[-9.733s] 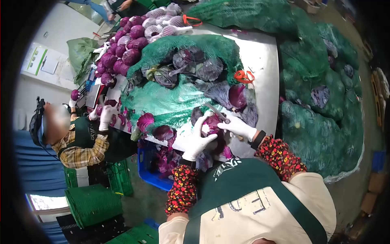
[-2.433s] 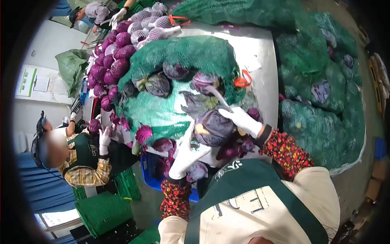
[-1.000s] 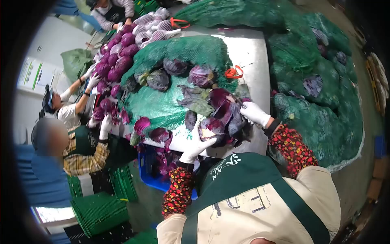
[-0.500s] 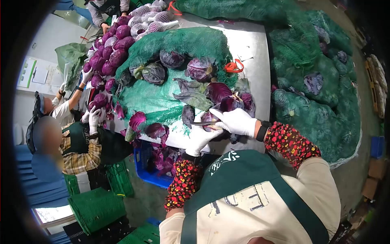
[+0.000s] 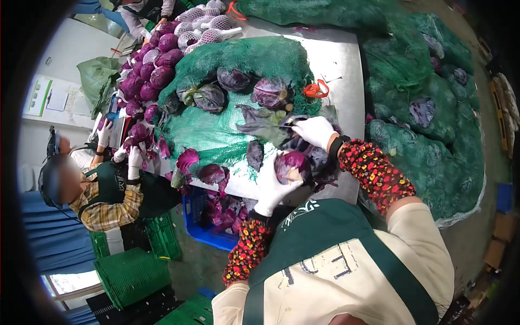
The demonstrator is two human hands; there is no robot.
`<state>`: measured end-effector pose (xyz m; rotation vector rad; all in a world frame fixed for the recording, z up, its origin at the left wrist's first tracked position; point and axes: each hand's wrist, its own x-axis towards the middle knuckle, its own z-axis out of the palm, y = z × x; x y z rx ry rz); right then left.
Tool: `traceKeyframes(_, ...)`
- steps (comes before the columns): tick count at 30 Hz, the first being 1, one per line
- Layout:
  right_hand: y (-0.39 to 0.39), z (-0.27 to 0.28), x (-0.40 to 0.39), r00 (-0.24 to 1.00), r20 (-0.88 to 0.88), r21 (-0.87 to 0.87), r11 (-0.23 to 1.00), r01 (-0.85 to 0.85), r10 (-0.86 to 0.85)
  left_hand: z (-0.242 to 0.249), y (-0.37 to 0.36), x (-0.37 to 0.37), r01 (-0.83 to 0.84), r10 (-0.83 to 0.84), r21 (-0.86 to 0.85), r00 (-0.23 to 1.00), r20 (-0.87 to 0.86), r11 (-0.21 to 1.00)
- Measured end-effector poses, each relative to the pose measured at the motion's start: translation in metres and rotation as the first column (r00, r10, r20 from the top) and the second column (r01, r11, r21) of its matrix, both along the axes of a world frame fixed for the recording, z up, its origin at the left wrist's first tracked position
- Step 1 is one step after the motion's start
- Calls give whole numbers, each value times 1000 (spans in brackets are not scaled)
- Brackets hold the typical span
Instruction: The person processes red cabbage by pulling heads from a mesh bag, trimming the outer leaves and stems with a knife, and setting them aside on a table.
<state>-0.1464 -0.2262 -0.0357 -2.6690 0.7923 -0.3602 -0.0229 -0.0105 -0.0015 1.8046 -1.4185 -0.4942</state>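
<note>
At the table's (image 5: 346,81) near edge, L hand (image 5: 273,187) has thumb & fingers spread, clamped round a purple cabbage (image 5: 293,167); R hand (image 5: 315,131), fingers bunched at dark leaves (image 5: 265,125), can't tell grip. Beyond, green net (image 5: 203,130) w/ dark heads (image 5: 209,98); blue crate (image 5: 208,236) w/ purple scraps (image 5: 223,214), lower L.

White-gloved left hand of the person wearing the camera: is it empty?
No; the white-gloved left hand is holding a round purple cabbage with a pale patch.

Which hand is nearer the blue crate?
The left: the left hand, holding a red cabbage, is just right of the blue crate; the right hand is farther off, by loose dark leaves.
</note>
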Motion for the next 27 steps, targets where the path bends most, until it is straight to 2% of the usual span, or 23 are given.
traceKeyframes(1, -5, -3, -1, 998, 12, -16, 998, 55, -54, 0, 8, -2, 14, -15, -67, 1000, -18, 998)
traceKeyframes(2, -8, -7, 2, 991, 16, -6, 991, 135, -135, -21, 29, 3, -3, 4, 4, 989, -146, 1000)
traceKeyframes(3, -8, -3, 1, 987, -6, -9, 987, 159, -159, -18, 40, -1, -20, 19, -1, 939, -344, 1000)
traceKeyframes(5, -3, -11, 2, 995, -1, -7, 995, 96, -96, -24, 68, 6, -8, 85, 120, 751, -655, 993)
traceKeyframes(6, 9, -1, 0, 994, 17, -7, 994, 109, -109, -32, 77, 15, 99, -21, 122, 855, -518, 988)
traceKeyframes(7, 22, 6, 0, 994, -39, 7, 995, 98, -98, -24, 82, 13, 90, -12, 158, 899, -438, 983)
traceKeyframes(8, 39, 24, -3, 997, -23, 66, 995, 80, -78, -2, 76, 11, 27, 20, 235, 981, -195, 972)
traceKeyframes(9, 56, 39, -8, 998, -8, 123, 990, 64, -64, 18, 64, 11, -49, 33, 293, 998, 60, 955)
traceKeyframes(10, 71, 40, -13, 999, 30, 155, 988, 27, -32, 22, 55, 12, -21, 25, 217, 999, -19, 976)
traceKeyframes(11, 86, 40, -19, 998, 69, 186, 983, -9, -4, 29, 44, 11, -44, 4, 190, 978, 207, 981)
traceKeyframes(13, 106, 42, -36, 998, 55, 226, 974, -15, 2, 10, 25, 10, 2, -2, 16, 1000, 3, 1000)
traceKeyframes(14, 113, 40, -45, 997, 61, 266, 964, 19, -37, 1, 16, 10, 12, -6, 44, 991, -136, 999)
traceKeyframes(15, 118, 38, -53, 994, 67, 308, 950, 58, -82, 5, 8, 8, 26, -20, 42, 990, -140, 999)
traceKeyframes(17, 125, 34, -68, 989, 63, 298, 948, 109, -134, 12, -6, 0, -21, 13, 147, 998, 54, 989)
traceKeyframes(18, 127, 32, -75, 989, 81, 278, 956, 94, -121, 16, -12, -2, -56, 21, 168, 978, 208, 984)
traceKeyframes(19, 129, 30, -80, 989, 98, 257, 963, 79, -107, 21, -17, -7, -50, 13, 165, 976, 217, 985)
traceKeyframes(23, 127, 23, -83, 994, -42, 271, 956, 110, -103, 17, -31, -12, -11, -17, 148, 982, 189, 989)
traceKeyframes(25, 127, 23, -81, 991, -16, 252, 958, 135, -135, 24, -36, -13, 10, -37, 157, 985, 169, 988)
traceKeyframes(27, 127, 22, -78, 987, 8, 235, 960, 152, -158, 34, -38, -13, 37, -33, 216, 999, -20, 976)
